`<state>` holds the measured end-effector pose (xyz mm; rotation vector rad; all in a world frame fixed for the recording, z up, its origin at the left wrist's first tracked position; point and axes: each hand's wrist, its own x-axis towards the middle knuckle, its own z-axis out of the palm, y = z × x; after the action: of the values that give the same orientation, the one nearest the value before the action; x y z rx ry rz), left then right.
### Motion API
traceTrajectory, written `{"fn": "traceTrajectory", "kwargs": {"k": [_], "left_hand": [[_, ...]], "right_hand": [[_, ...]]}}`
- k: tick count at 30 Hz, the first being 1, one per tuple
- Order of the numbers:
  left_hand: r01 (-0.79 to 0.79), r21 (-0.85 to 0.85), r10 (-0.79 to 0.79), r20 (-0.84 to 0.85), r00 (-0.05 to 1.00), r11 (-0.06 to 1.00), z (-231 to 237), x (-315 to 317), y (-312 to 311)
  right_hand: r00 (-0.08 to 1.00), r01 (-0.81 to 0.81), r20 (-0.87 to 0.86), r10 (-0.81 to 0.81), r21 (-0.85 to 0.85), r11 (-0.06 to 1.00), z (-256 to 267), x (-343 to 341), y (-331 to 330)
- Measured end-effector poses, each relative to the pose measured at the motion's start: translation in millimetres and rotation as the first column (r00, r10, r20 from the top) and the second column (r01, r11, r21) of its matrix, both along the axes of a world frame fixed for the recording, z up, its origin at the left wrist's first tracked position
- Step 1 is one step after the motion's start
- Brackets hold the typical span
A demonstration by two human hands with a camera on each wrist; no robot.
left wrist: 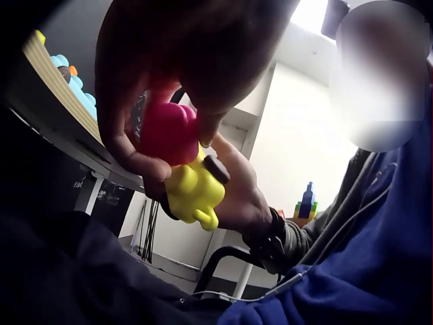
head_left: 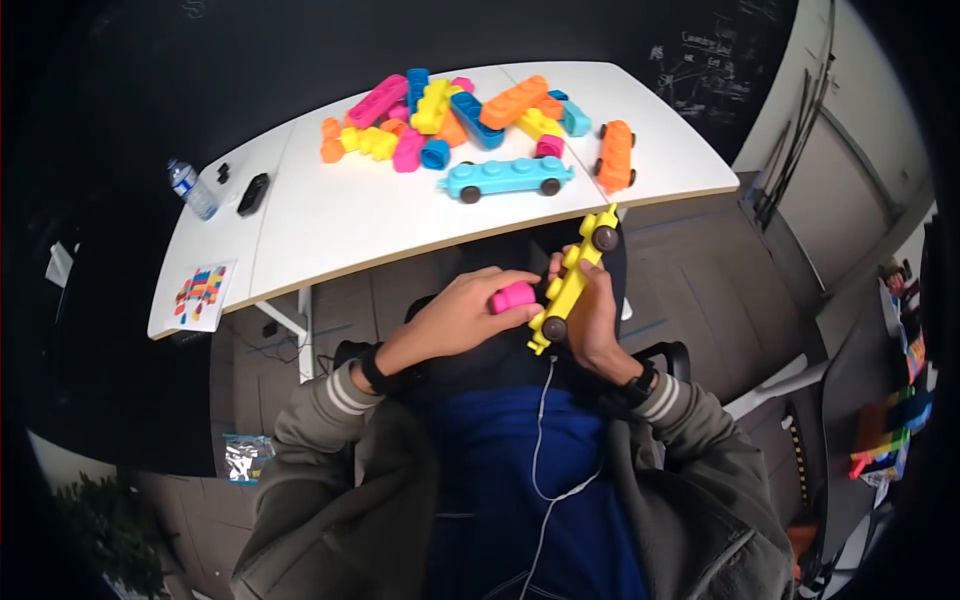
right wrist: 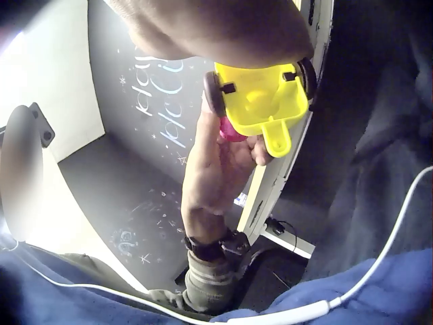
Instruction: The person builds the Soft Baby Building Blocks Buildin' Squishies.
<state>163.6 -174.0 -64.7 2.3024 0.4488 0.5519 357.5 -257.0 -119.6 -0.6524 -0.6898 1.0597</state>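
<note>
Over the lap, my left hand (head_left: 455,318) pinches a small pink toy block (head_left: 514,298) between thumb and fingers. Beside it, my right hand (head_left: 598,318) grips a yellow toy car base (head_left: 566,292) with dark wheels, its studs turned toward the left hand. From the left wrist, the pink block (left wrist: 169,134) sits right at the studs of the yellow car base (left wrist: 195,189). The right wrist view looks into the hollow underside of the yellow car base (right wrist: 260,101), with a hitch loop at its end; the pink block (right wrist: 231,131) shows partly behind it.
On the white table (head_left: 340,225) ahead lie a heap of colourful blocks, a light blue car base (head_left: 510,177) near the front edge and an orange one (head_left: 617,155) to its right. A water bottle (head_left: 192,190), a black case (head_left: 254,195) and a picture sheet (head_left: 203,297) are at the left.
</note>
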Motion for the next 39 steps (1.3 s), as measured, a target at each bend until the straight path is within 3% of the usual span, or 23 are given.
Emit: {"fn": "traceTrajectory", "kwargs": {"k": [6,10,12,13,17,20,22,26,32,35,37,39], "left_hand": [[0.115,-0.025,-0.118,-0.148,0.982,0.993,-4,3,-5],[0.116,-0.006,-0.116,-0.013,0.993,0.993,-26,5,1],[0.095,-0.299,-0.075,0.076,0.994,0.950,-29,7,-4],[0.086,-0.294,-0.068,0.072,0.995,0.952,-29,8,-6],[0.054,-0.202,-0.046,0.046,0.998,0.978,-33,14,-20],[0.042,-0.229,-0.049,-0.028,0.998,0.973,-30,13,-19],[0.081,-0.378,-0.081,0.017,0.997,0.922,-36,13,-16],[0.085,-0.346,-0.104,-0.038,0.994,0.934,-36,14,-15],[0.167,-0.331,-0.135,0.116,0.984,0.929,-35,15,-16],[0.134,-0.236,-0.120,0.071,0.990,0.963,-28,12,-15],[0.159,-0.090,-0.166,-0.071,0.984,0.983,-13,7,-4],[0.118,0.024,-0.111,-0.210,0.971,0.993,23,-1,26]], "right_hand": [[1.000,0.000,0.002,0.000,0.010,1.000,3,7,1],[0.981,0.035,0.189,-0.042,0.039,0.999,-2,2,3],[0.963,0.049,0.264,-0.058,0.041,0.998,-2,0,2],[0.936,0.071,0.342,-0.080,0.040,0.997,-1,-1,2],[0.936,0.128,0.333,-0.113,-0.025,0.991,9,-8,-5],[0.938,0.145,0.319,-0.137,-0.001,0.989,5,-11,-6],[0.940,0.152,0.307,-0.150,0.016,0.988,5,-11,-6],[0.944,0.110,0.305,-0.124,0.063,0.992,4,-8,-6],[0.928,0.117,0.343,-0.146,0.104,0.988,8,-7,-6],[0.930,0.109,0.343,-0.130,0.081,0.991,7,-7,-5],[0.936,0.093,0.333,-0.112,0.073,0.993,4,-7,-5],[0.982,0.022,0.190,-0.021,-0.004,1.000,-4,-9,-3]]}}
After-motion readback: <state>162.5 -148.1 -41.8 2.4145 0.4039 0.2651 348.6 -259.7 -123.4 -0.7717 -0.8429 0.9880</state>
